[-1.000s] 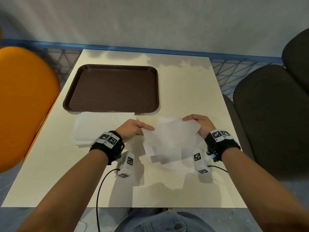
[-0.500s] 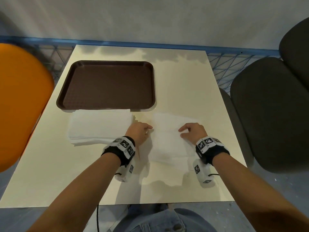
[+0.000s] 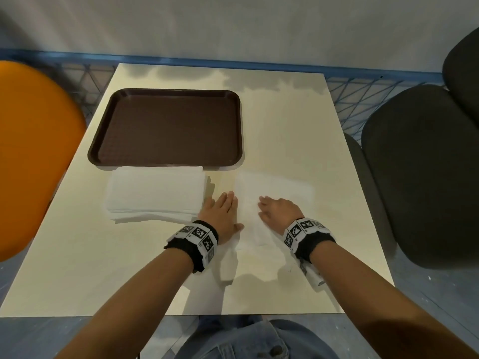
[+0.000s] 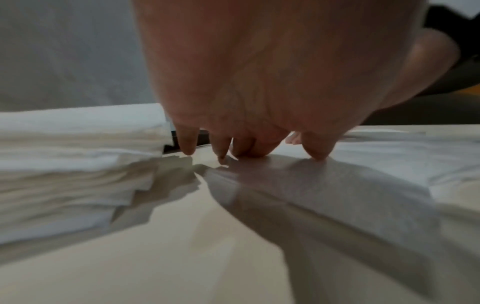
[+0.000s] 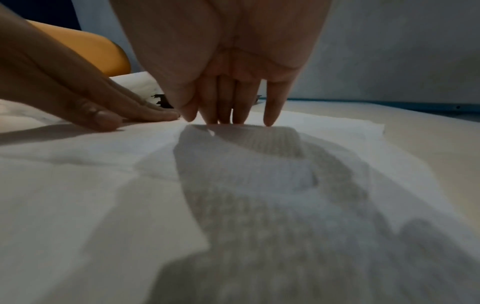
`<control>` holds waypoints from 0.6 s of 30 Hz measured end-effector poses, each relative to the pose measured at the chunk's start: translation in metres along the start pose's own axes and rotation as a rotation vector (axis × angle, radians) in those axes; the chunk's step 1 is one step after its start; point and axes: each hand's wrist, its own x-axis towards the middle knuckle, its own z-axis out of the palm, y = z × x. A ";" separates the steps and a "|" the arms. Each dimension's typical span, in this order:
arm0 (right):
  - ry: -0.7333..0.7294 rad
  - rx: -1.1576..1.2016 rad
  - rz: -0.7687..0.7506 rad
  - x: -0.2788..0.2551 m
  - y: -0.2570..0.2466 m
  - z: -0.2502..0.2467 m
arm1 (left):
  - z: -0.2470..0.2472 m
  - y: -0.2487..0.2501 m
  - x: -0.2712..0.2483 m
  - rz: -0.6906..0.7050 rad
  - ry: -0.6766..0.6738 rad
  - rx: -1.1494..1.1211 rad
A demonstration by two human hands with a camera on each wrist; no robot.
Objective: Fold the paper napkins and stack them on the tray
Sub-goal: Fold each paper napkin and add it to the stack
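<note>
Cream table (image 3: 285, 130) against a grey wall; orange chair (image 3: 31, 151) to the left, dark chairs (image 3: 420, 177) to the right. Brown tray (image 3: 168, 126) at far left of table, nothing on it yet. Stack of unfolded paper napkins (image 3: 155, 193) lies just in front of tray, touching its near edge

Single napkin (image 3: 272, 193) lies flat to the right of the stack. Left hand (image 3: 221, 213) flat, fingers straight, pressing down at napkin's left edge; grips nothing. Right hand (image 3: 278, 212) on napkin's middle, fingers extended with tips pressing into the paper; grips nothing

Judgement: napkin laid out, first fold not yet made

Risks:
- thin sheet may crease askew if one hand drags while the other pins
- rumpled near edge could give a lopsided fold
- left hand sits near the stack; a sideways sweep could scatter its top sheets
</note>
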 end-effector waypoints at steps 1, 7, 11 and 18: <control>0.024 -0.004 0.029 0.003 -0.002 -0.003 | -0.001 0.000 0.000 -0.007 0.006 -0.006; 0.015 0.210 0.105 0.019 -0.012 -0.007 | -0.006 0.006 0.003 -0.025 0.233 -0.274; 0.025 0.239 0.029 0.020 -0.007 -0.018 | -0.006 -0.001 0.005 -0.084 0.345 -0.460; 0.306 0.952 0.120 0.007 0.013 -0.038 | -0.042 -0.034 -0.010 -0.198 0.477 -1.365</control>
